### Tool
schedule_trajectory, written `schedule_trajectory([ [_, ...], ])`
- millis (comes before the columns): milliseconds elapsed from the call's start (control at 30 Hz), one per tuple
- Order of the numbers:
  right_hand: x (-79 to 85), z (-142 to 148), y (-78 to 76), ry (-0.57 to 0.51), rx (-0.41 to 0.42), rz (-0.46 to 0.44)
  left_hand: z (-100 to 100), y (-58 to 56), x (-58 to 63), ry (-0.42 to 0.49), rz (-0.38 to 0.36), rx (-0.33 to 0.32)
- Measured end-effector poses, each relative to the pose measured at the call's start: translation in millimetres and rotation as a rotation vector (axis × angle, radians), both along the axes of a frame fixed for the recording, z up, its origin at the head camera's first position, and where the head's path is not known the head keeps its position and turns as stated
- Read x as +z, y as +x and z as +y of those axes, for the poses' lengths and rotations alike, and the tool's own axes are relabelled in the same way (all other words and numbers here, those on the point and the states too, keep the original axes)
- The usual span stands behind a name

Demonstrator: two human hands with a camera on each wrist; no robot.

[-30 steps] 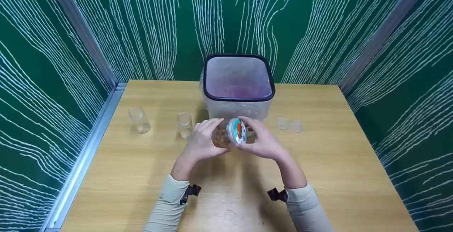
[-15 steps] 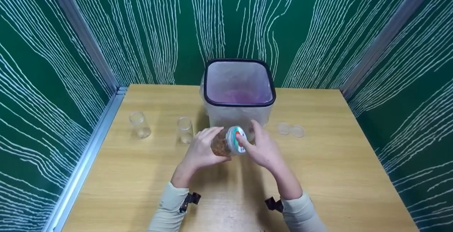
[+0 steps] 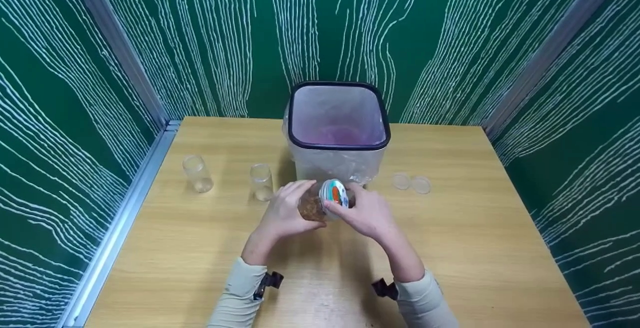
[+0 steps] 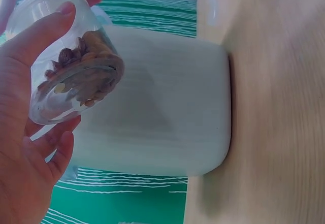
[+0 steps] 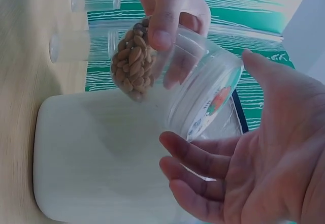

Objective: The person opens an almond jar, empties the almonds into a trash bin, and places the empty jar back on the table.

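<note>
Over the middle of the table, a clear jar (image 3: 310, 209) is held tilted on its side, its lid end to the right. My left hand (image 3: 286, 213) grips the jar's body, thumb on one side and fingers round the other. Brown almonds (image 5: 133, 64) are heaped toward the jar's base, as the right wrist view shows. A screw lid (image 3: 336, 194) with a colourful label sits on the jar's mouth. My right hand (image 3: 371, 214) pinches this lid by its rim, with the thumb (image 5: 259, 66) at one edge and fingers at the opposite edge.
Behind the hands stands a white bin (image 3: 312, 165) with a dark rim and a plastic liner. Left of it are two clear containers, one farther out (image 3: 197, 174) and one nearer (image 3: 261, 183). Two clear discs (image 3: 421, 185) lie on the table (image 3: 450, 248) to its right.
My right hand came loose from the lid, turned, and now holds its rim again at a different angle. The left hand keeps its hold on the jar.
</note>
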State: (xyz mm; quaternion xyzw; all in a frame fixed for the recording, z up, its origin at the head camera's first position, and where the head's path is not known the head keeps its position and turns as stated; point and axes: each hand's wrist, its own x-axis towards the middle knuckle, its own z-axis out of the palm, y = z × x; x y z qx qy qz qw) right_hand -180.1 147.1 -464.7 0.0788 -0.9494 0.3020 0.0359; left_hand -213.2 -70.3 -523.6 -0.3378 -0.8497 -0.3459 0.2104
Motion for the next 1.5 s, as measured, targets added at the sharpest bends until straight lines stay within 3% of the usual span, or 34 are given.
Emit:
schedule_trajectory([
  [267,-3.4,11.2,-3.0,-0.13,0.249,-0.007,0.3,-2.1,-5.4,0.01,0.015,-0.017],
  [367,-4.8,15.0,-3.5,-0.129,0.332,0.018,0.3,-2.0,-7.2,-0.001,0.003,-0.019],
  [600,-10.1,12.6,-0.5,-0.091,0.422,0.11,-1.3,1.1,-10.6,0.016,-0.024,-0.025],
  [700,-9.8,11.8,0.8,-0.122,0.379,0.126,-1.1,1.1,-11.7,0.016,-0.011,-0.024],
  [900,-6.5,10.6,3.8,-0.095,0.108,0.099,0.7,1.3,-12.3,0.025,-0.011,-0.025],
  [1067,-6.0,5.9,4.0,-0.069,-0.014,0.054,0.1,2.0,-13.1,0.025,-0.021,-0.023],
  [1300,-10.7,0.1,2.4,0.054,-0.074,0.023,-3.2,2.0,-13.2,0.016,-0.017,-0.024],
  [1500,-11.6,-2.4,2.2,0.11,-0.04,0.018,-4.8,1.3,-11.9,0.019,-0.015,-0.03],
])
